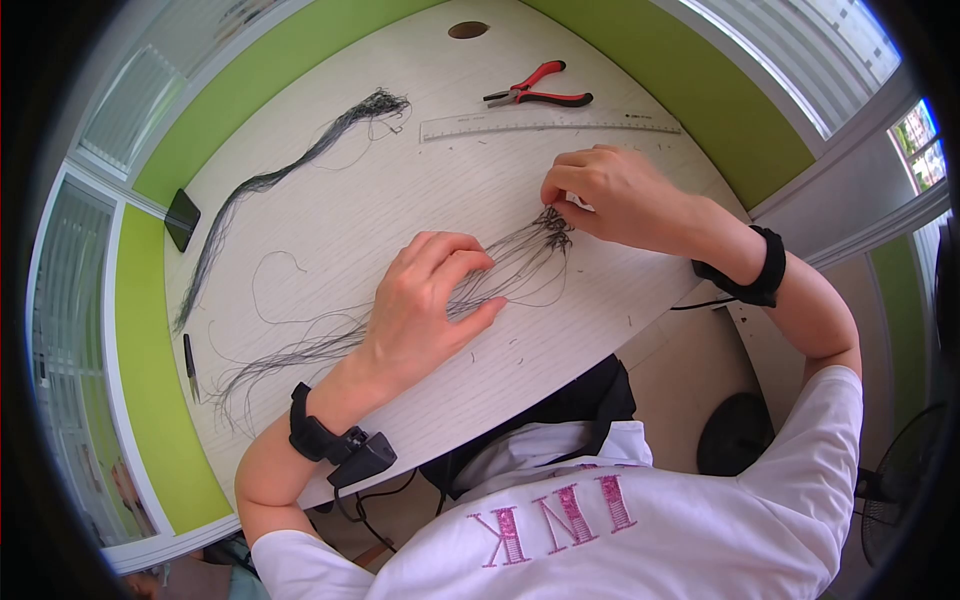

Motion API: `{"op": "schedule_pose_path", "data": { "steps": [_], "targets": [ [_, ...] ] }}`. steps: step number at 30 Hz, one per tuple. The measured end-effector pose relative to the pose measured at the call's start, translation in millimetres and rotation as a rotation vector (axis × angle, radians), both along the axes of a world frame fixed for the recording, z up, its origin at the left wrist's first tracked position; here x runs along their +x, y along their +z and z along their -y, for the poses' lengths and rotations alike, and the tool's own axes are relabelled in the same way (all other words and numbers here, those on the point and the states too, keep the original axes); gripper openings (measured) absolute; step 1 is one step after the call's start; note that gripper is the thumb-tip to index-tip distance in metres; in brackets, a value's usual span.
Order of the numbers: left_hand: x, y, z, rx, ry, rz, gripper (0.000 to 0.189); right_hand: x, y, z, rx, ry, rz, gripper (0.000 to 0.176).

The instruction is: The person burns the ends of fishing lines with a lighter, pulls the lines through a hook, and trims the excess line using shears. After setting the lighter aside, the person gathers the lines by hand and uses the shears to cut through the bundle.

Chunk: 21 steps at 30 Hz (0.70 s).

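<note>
A bundle of thin dark cords (300, 345) lies across the white table, with a knotted, looped end (556, 232) at its right. Over the middle of the bundle rests my left hand (415, 305), its thumb and fingers apart and curved around the strands without closing on them. At the knotted end, my right hand (630, 200) has thumb and forefinger pinched together on a cord; the fingertips partly hide what they hold. One loose cord curves out in a loop below the knotted end.
Another dark cord bundle (265, 182) lies at the back left. Red-handled pliers (540, 88) and a clear ruler (550, 126) sit at the back. Tweezers (191, 368) and a black phone-like object (182, 220) are by the left edge. Green partitions (690, 110) border the table.
</note>
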<state>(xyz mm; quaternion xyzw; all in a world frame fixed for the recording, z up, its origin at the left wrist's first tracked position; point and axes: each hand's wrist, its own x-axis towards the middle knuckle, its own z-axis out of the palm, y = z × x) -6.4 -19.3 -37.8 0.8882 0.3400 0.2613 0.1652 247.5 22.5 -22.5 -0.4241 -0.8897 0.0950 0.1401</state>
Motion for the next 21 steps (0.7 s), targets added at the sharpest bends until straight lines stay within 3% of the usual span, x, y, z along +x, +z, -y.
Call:
{"op": "schedule_pose_path", "data": {
  "steps": [4,6,7,9,13,16,21],
  "targets": [
    [-3,2,1,0.001,0.017,0.004,0.033,3,6,2,0.026,0.045,-0.031,0.016],
    [-13,8,2,-0.005,0.056,-0.024,0.039,4,14,5,0.001,0.291,-0.078,0.028],
    [-20,12,4,-0.01,0.059,-0.027,0.039,3,15,9,-0.005,0.295,-0.081,0.028],
    [-37,20,7,0.029,0.113,-0.128,0.047,0,14,17,0.041,0.369,0.003,0.044],
    [-73,28,17,0.023,0.197,-0.251,0.052,-9,3,10,0.041,0.363,0.019,0.05],
    [-104,33,22,-0.066,0.232,-0.301,0.051,-15,-2,-2,0.1,0.37,0.046,0.041],
    [-153,36,30,-0.156,0.373,-0.311,0.032,-21,-3,-9,0.127,0.348,0.07,0.007]
  ]
}}
